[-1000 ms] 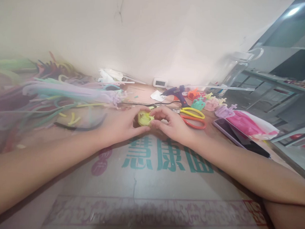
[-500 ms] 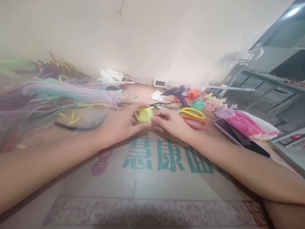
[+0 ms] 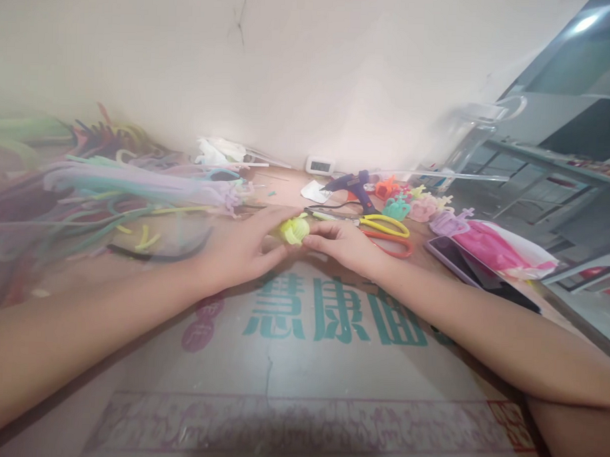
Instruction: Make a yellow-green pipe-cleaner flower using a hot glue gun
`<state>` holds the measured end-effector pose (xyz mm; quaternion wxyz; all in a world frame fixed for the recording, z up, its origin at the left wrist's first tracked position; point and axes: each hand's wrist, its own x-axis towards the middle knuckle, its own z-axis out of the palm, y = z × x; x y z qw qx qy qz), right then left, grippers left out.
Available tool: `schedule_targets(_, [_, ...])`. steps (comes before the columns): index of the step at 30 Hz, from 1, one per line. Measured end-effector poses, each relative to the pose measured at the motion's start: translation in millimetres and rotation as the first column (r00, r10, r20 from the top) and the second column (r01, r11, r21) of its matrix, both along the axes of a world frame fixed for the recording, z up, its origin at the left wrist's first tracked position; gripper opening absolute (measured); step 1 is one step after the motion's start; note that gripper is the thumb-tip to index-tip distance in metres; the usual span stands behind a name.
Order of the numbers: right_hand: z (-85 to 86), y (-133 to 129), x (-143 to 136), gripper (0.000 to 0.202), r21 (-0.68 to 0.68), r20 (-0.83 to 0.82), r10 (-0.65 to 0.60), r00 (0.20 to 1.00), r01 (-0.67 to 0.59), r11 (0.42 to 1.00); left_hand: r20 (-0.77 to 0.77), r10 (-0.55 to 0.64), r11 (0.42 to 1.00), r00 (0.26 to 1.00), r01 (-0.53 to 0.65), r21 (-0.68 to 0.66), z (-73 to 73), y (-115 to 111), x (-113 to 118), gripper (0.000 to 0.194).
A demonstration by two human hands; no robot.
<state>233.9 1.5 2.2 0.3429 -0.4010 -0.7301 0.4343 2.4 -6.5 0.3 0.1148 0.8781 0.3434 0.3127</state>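
Observation:
A small yellow-green piece (image 3: 295, 229), rounded and folded, is held above the printed table cover (image 3: 300, 368) near the middle of the view. My left hand (image 3: 252, 243) curves around its left side, thumb below and fingers above. From the right, my right hand (image 3: 344, 243) pinches its edge between thumb and bent fingers. Just behind my right hand lie scissors with yellow and red handles (image 3: 385, 224). A purple glue gun (image 3: 359, 189) stands beyond them.
Bundled pastel stems (image 3: 151, 183) cover the left side. Small colourful shaped pieces (image 3: 396, 208), a phone (image 3: 483, 275) and a pink-white bag (image 3: 507, 249) lie on the right. A small digital display (image 3: 320, 165) and white paper (image 3: 315, 191) are near the wall.
The yellow-green piece has turned and moved slightly right and up, showing a rounder side. My left fingers have drawn back a little to the left.

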Motion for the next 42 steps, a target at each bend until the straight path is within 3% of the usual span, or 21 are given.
schedule_targets(5, [-1.0,1.6,1.4,0.029,-0.018,-0.079,-0.022,0.997,0.021,1.0,0.009,0.018,1.0,1.0,-0.018,-0.022,-4.1,3.6,-1.8,0.057])
schedule_targets(11, [3.2,-2.1,0.3,0.035,-0.03,0.006,0.033,0.999,-0.033,0.999,0.038,0.089,0.993,0.995,-0.085,-0.082,-7.5,5.3,-2.2,0.059])
schedule_targets(18, [1.3,-2.3,-0.9,0.031,-0.073,-0.095,0.01,0.995,-0.017,0.997,0.073,0.062,0.99,0.995,-0.052,-0.134,-8.5,5.2,-1.2,0.059])
schedule_targets(28, [-1.5,-0.6,0.0,0.033,-0.077,-0.188,0.04,0.981,-0.056,0.995,0.072,0.058,0.99,0.996,-0.048,-0.134,-6.1,5.1,-1.5,0.054])
schedule_targets(33, [-1.1,-1.1,0.1,0.033,-0.119,-0.233,0.005,0.973,-0.033,0.992,0.057,0.041,0.988,0.998,-0.032,-0.154,-4.2,3.9,0.6,0.065])
schedule_targets(42, [1.0,-0.7,-0.7,0.045,-0.046,-0.171,0.017,0.985,-0.025,0.999,0.021,0.051,0.993,0.998,-0.049,-0.107,-3.2,4.9,-0.1,0.059])
